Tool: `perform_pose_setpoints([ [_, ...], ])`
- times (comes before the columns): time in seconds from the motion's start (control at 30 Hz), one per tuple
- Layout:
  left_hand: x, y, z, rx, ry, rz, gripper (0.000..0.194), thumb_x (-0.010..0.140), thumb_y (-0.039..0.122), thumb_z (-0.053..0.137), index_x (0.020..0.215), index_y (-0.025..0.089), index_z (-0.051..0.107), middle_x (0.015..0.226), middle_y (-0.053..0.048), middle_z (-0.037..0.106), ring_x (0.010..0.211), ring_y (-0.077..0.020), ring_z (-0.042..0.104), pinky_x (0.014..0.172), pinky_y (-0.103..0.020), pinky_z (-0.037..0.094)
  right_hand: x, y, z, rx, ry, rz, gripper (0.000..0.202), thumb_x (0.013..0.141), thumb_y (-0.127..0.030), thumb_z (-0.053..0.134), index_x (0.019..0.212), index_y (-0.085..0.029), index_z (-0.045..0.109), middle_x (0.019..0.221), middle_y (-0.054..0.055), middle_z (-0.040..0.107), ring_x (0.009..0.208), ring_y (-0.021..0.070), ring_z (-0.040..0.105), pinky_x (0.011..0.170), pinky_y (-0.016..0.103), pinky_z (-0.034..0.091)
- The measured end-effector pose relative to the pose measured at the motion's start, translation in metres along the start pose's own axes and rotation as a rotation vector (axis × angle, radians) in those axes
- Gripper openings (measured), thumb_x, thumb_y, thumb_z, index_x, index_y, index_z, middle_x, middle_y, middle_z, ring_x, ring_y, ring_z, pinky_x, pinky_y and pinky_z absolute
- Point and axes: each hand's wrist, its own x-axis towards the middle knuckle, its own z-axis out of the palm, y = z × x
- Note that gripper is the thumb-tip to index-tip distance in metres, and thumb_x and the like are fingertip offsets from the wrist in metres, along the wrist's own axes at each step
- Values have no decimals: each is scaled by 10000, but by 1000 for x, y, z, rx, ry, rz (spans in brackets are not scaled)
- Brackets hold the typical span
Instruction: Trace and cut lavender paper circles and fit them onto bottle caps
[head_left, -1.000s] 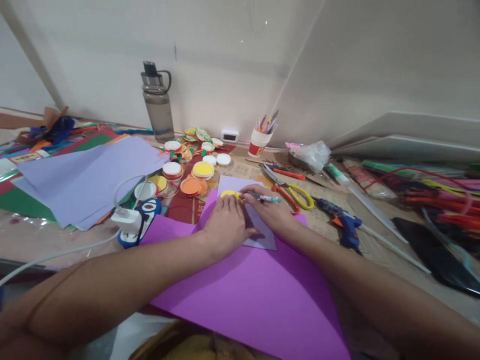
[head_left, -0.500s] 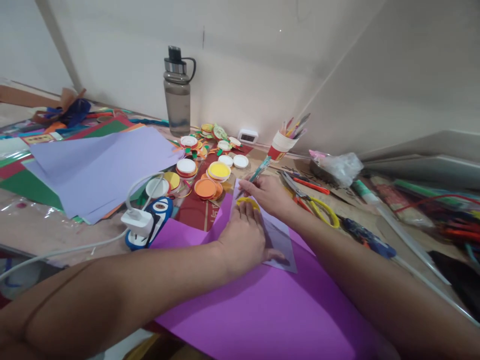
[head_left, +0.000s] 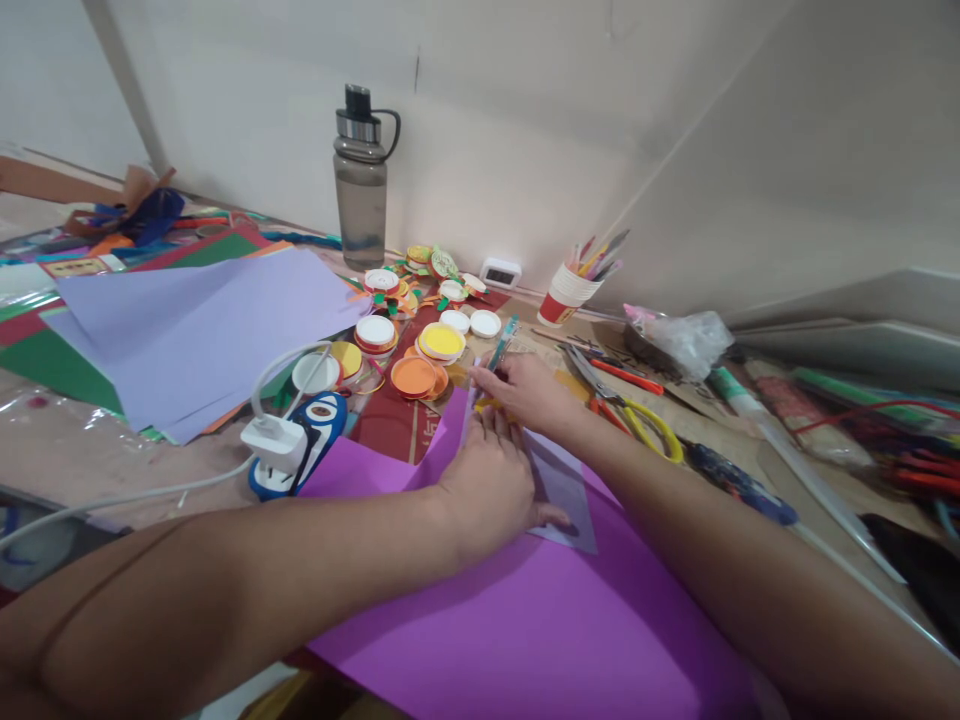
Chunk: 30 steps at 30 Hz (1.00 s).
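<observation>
My left hand (head_left: pixel 495 475) lies flat, fingers stretched and thumb out to the right, pressing on a lilac sheet of paper (head_left: pixel 566 500). Under its fingertips a bit of a yellow round piece (head_left: pixel 487 406) shows; the rest is covered by my hands. A teal, clear-bodied pen (head_left: pixel 504 342) is gripped in my right hand (head_left: pixel 529 385), just beyond the left fingertips. The pen's tip is hidden by the fingers. Beneath the lilac sheet spreads a large purple sheet (head_left: pixel 510 620).
Several round lids (head_left: pixel 412 377) sit ahead, with a water bottle (head_left: pixel 361 190) behind. Lilac sheets (head_left: pixel 210 330) and a power strip with charger (head_left: pixel 277 445) are left. Yellow-handled scissors (head_left: pixel 652 425), a glue gun (head_left: pixel 739 480) and a paper cup of pens (head_left: pixel 566 295) stand or lie right.
My right hand has shifted slightly at the yellow piece and now covers more of it. The pen has tipped more upright. My left hand stays pressed down; the view has moved slightly.
</observation>
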Motion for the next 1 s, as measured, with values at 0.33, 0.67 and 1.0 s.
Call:
perform_pose_setpoints([
  [0.33, 0, 0, -2, -14, -17, 4, 1055, 840, 783, 416, 1418, -98, 473, 1419, -358, 483, 1378, -443, 452, 1139, -537, 346, 10, -6, -3, -20, -16, -25, 485, 940, -424, 504, 508, -205, 499, 452, -8, 453, 495, 119, 408, 523, 278, 263],
  [0.67, -1, 0, 2, -66, 25, -22, 1025, 845, 754, 478, 1412, -100, 476, 1431, -371, 459, 1389, -452, 434, 1149, -540, 319, 15, 18, -2, 142, 13, 85, 391, 921, -378, 524, 635, -164, 684, 571, 39, 660, 532, 131, 558, 529, 252, 365],
  [1.0, 0, 2, 5, -38, 21, -35, 1080, 842, 769, 450, 1438, -131, 410, 1440, -397, 429, 1393, -464, 421, 1152, -533, 310, 4, 36, 2, 347, 97, 202, 336, 898, -366, 537, 706, -150, 709, 581, 28, 674, 501, 127, 571, 515, 232, 403],
])
